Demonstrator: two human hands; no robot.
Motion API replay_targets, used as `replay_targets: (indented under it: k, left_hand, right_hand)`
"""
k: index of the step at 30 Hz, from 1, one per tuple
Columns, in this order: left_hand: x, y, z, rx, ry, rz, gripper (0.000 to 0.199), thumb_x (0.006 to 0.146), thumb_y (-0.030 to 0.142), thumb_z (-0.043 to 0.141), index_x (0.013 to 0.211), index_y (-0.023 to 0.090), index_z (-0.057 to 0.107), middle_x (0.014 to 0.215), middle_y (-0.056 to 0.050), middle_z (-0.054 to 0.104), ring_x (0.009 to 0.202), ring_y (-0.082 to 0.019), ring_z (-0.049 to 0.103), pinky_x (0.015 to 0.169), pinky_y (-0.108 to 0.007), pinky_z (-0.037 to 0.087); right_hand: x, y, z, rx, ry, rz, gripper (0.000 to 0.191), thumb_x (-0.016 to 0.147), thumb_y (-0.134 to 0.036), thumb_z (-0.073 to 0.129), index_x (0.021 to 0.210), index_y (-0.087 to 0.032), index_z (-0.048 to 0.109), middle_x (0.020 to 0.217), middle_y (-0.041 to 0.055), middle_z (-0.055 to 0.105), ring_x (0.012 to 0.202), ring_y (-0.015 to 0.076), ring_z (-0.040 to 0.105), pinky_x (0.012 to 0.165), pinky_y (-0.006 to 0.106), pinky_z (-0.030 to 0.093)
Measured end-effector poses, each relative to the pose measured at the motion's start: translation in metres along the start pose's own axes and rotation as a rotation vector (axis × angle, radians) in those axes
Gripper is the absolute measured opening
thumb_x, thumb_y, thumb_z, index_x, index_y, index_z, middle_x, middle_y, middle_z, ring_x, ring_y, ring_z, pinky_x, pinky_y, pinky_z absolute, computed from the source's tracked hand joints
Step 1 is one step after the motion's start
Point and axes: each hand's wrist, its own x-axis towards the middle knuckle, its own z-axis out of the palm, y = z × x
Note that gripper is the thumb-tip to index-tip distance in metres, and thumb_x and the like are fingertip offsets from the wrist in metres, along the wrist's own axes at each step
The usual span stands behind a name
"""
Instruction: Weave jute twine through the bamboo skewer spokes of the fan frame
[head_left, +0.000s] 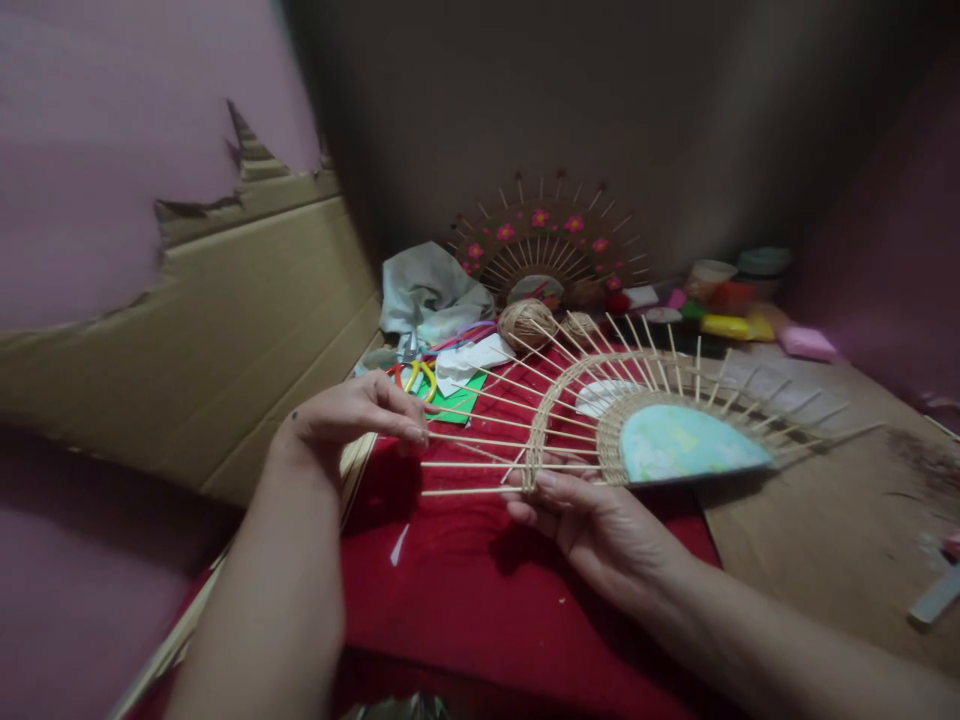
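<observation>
A half-round fan frame of thin wooden sticks spreads out over the red cloth. Brown twine is woven through its sticks in an inner and an outer band, and a half disc mottled pale blue and yellow forms its centre. My right hand grips the left end of the outer woven band, thumb on top and fingers underneath. Close to the stick tips, my left hand is closed in a pinch on a thin strand of twine, which runs to the woven band by my right fingers.
Behind the frame are a twine ball, yellow-handled scissors, green paper and grey cloth. A flower-decorated fan leans at the back. Torn cardboard stands left; coloured packets lie back right.
</observation>
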Motion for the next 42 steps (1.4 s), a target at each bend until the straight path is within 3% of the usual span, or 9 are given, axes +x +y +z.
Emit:
replay_targets:
  k: [7,10,13,20,25,32,39,42]
  left_hand:
    - [-0.004,0.007,0.005,-0.108,0.081,0.091,0.011,0.061,0.03,0.072,0.056,0.021,0.072,0.056,-0.005,0.063,0.063,-0.018,0.057,0.088,-0.038,0.042]
    - [0.0,0.006,0.005,-0.073,0.07,-0.031,0.012,0.063,0.029,0.071,0.057,0.018,0.072,0.054,-0.005,0.061,0.057,-0.015,0.054,0.067,-0.03,0.046]
    - [0.002,0.004,0.004,-0.008,0.02,-0.187,0.014,0.065,0.03,0.07,0.062,0.017,0.073,0.057,-0.006,0.063,0.055,-0.014,0.053,0.053,-0.025,0.041]
    - [-0.007,0.005,0.006,-0.139,0.134,0.146,0.019,0.062,0.035,0.072,0.054,0.019,0.07,0.053,-0.005,0.057,0.057,-0.015,0.05,0.071,-0.033,0.043]
    - [0.002,0.005,0.008,-0.074,0.259,-0.032,0.018,0.067,0.03,0.069,0.055,0.017,0.065,0.056,-0.001,0.053,0.057,-0.011,0.046,0.058,-0.024,0.037]
    - [0.012,0.005,0.009,0.021,0.072,-0.18,0.023,0.073,0.034,0.064,0.06,0.016,0.068,0.05,0.0,0.053,0.05,-0.01,0.043,0.051,-0.021,0.034]
    - [0.018,-0.002,0.013,0.027,0.013,-0.22,0.023,0.072,0.035,0.065,0.064,0.015,0.071,0.052,-0.002,0.055,0.05,-0.01,0.047,0.048,-0.02,0.035]
    - [0.031,-0.004,0.027,-0.074,0.09,-0.247,0.022,0.071,0.035,0.066,0.067,0.013,0.07,0.052,-0.002,0.056,0.047,-0.009,0.047,0.045,-0.02,0.034]
  right_hand:
    - [0.001,0.0,-0.001,-0.014,-0.014,0.015,0.006,0.062,-0.01,0.072,0.067,-0.008,0.069,0.073,0.0077,0.069,0.072,0.0168,0.065,0.076,0.031,0.052]
    - [0.002,0.0,-0.001,-0.008,-0.021,0.011,0.005,0.063,-0.01,0.071,0.066,-0.008,0.069,0.073,0.0078,0.069,0.072,0.0173,0.065,0.077,0.032,0.052]
    - [0.002,0.0,-0.001,-0.002,-0.023,0.006,0.003,0.064,-0.009,0.07,0.066,-0.008,0.069,0.073,0.0073,0.069,0.071,0.0173,0.065,0.076,0.032,0.052]
    - [0.001,0.001,-0.001,-0.007,-0.003,0.019,0.006,0.062,-0.008,0.072,0.067,-0.007,0.068,0.072,0.0078,0.069,0.072,0.0179,0.066,0.075,0.031,0.053]
    - [0.001,0.001,0.0,-0.009,0.01,0.008,0.007,0.061,-0.008,0.072,0.067,-0.007,0.068,0.071,0.0075,0.068,0.07,0.0183,0.066,0.073,0.032,0.053]
    - [0.0,0.001,-0.002,-0.001,0.001,0.019,0.006,0.064,-0.008,0.07,0.069,-0.005,0.068,0.073,0.0079,0.067,0.07,0.019,0.065,0.072,0.031,0.053]
    - [0.001,0.0,-0.002,0.003,-0.026,0.019,0.003,0.065,-0.007,0.068,0.068,-0.006,0.069,0.071,0.007,0.067,0.071,0.0186,0.065,0.072,0.03,0.053]
    - [0.001,0.001,-0.002,-0.002,-0.022,0.024,0.002,0.065,-0.007,0.068,0.067,-0.006,0.069,0.071,0.007,0.067,0.071,0.0182,0.065,0.072,0.03,0.053]
